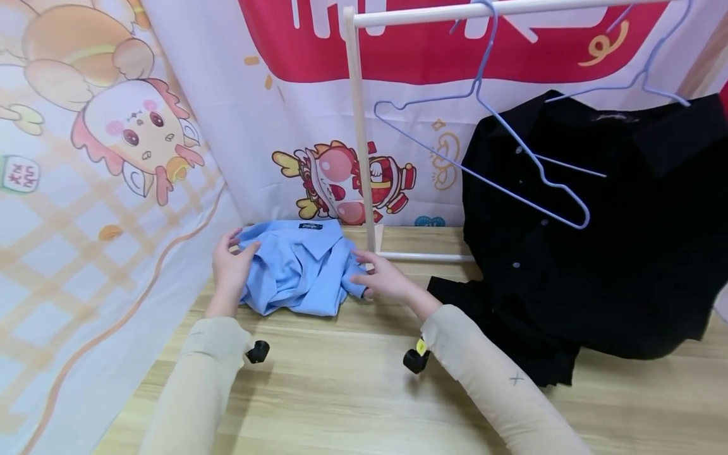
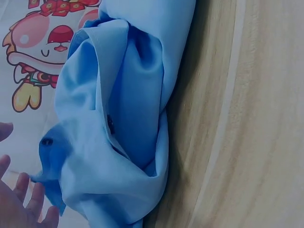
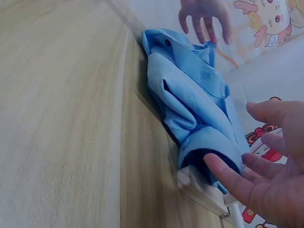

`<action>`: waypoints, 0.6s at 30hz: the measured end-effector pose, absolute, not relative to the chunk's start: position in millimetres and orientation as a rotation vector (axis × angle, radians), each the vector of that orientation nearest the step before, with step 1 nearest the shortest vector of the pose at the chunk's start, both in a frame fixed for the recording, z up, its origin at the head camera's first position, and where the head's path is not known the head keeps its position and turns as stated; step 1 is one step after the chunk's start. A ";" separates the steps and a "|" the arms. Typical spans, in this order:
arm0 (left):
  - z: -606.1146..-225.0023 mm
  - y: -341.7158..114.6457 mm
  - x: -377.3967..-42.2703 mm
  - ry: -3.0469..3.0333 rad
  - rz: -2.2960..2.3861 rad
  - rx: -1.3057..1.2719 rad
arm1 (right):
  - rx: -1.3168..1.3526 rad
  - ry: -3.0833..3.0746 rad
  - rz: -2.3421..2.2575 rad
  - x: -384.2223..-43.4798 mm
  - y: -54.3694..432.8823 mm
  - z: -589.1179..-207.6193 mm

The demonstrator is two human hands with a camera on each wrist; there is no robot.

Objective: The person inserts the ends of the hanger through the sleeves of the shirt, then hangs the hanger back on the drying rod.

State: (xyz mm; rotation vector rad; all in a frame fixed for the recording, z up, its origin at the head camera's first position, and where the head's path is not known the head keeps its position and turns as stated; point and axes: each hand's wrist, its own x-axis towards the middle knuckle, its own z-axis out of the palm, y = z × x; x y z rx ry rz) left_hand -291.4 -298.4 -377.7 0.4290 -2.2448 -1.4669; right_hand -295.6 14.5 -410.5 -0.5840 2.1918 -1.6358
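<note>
A crumpled light blue shirt [image 1: 301, 268] lies in a heap at the back left of the wooden surface, its dark collar label facing up. At its left edge is my left hand [image 1: 232, 268], with fingers spread apart; in the left wrist view those fingers [image 2: 33, 202] show beside the cloth, not gripping it. My right hand [image 1: 389, 278] reaches to the shirt's right side, by a sleeve opening. The right wrist view shows its fingers [image 3: 232, 183] loosely extended in front of the sleeve; whether they touch the cloth I cannot tell.
A white rack [image 1: 358, 126] stands right behind the shirt, its foot [image 3: 199, 192] close to the sleeve. From its top bar hangs a bare blue hanger [image 1: 478, 88]. Further right, a black shirt [image 1: 597, 240] is on another hanger. Printed cloth [image 1: 188, 253] walls the left and back.
</note>
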 end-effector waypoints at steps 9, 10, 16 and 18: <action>-384.6 -308.6 -298.3 -2.321 -1.542 0.529 | -0.503 2.221 -1.660 -295.6 8.4 -413.9; -386.7 -309.9 -298.4 -2.353 -1.558 0.541 | -0.499 2.224 -1.657 -296.0 7.1 -415.2; -396.8 -313.3 -301.7 -2.579 -1.508 0.514 | -0.493 2.214 -1.654 -297.9 -4.1 -421.2; -398.6 -313.5 -303.5 -2.654 -1.448 0.481 | -0.501 2.216 -1.647 -298.4 -7.8 -421.7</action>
